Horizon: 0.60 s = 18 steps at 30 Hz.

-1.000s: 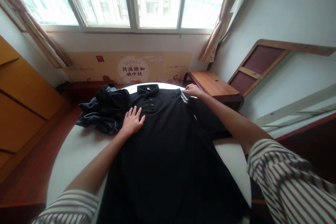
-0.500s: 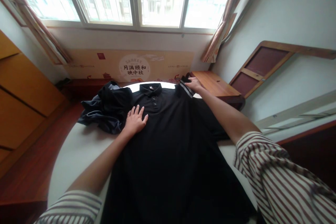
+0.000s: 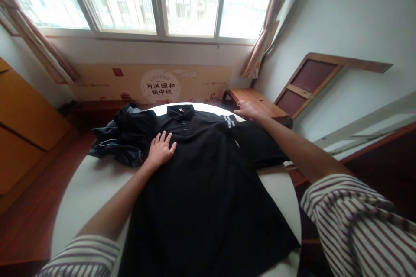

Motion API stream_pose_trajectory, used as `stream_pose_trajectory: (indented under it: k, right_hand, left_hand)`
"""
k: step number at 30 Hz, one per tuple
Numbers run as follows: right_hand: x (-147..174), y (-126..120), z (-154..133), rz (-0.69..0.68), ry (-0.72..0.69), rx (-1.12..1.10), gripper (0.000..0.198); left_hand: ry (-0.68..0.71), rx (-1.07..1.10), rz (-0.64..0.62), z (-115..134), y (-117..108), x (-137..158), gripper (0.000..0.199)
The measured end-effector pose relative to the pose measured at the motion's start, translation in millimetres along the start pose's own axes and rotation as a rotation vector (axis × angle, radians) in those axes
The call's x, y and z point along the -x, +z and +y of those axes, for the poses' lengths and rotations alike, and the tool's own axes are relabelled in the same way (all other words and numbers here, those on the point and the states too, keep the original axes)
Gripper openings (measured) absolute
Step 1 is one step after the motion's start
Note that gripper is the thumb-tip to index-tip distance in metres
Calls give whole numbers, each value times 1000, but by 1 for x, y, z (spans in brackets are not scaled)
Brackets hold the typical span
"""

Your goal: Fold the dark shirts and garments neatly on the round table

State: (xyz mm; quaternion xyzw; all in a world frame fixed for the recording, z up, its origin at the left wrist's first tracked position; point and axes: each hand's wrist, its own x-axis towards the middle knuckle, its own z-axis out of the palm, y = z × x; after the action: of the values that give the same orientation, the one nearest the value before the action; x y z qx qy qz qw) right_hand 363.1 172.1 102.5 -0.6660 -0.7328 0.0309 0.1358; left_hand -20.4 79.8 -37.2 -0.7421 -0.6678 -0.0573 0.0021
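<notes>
A black polo shirt [image 3: 195,173] with a buttoned placket lies spread on a round white table [image 3: 84,186], its collar toward the window. My left hand [image 3: 161,148] rests flat on the shirt's chest, fingers spread. Beside the white-striped sleeve cuff [image 3: 229,121], my right hand [image 3: 248,109] hovers near the table's far right edge. Its thumb and forefinger look apart, with no cloth visible between them. More black cloth [image 3: 263,145] extends to the right of the cuff, below my right forearm.
A heap of dark clothes [image 3: 125,134] sits at the table's left. Behind the table on the right stands a wooden chair or low stand [image 3: 256,97]. A printed cardboard panel [image 3: 188,82] lines the wall under the window. An orange-brown cabinet [image 3: 26,134] is at left.
My right hand has let go of the striped cuff and moved slightly right. The cuff, held up before, now lies flat. My left hand stays on the shirt, and the view has shifted slightly.
</notes>
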Motion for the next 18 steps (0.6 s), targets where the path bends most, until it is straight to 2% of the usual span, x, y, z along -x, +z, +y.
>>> stream_pose_trajectory:
  k: [3, 5, 8, 9, 11, 14, 18]
  right_hand:
    - [61, -2, -2, -33, -37, 44, 32]
    - [118, -1, -1, -145, -79, 90, 34]
    - [212, 11, 7, -304, 7, 167, 52]
    - [241, 17, 10, -330, 22, 167, 55]
    - [291, 32, 14, -295, 27, 140, 52]
    - [340, 48, 13, -181, -5, 40, 35]
    - [372, 47, 7, -147, 15, -118, 31]
  left_hand:
    - [2, -4, -4, -1, 2, -1, 65]
    - [6, -3, -2, -2, 2, -2, 65]
    - [7, 3, -6, -3, 2, -2, 65]
    - [5, 5, -7, -3, 2, -2, 65]
    - [3, 8, -8, -3, 3, -1, 65]
    - [8, 16, -3, -4, 2, -2, 63]
    - [59, 31, 99, 1, -11, 4, 56]
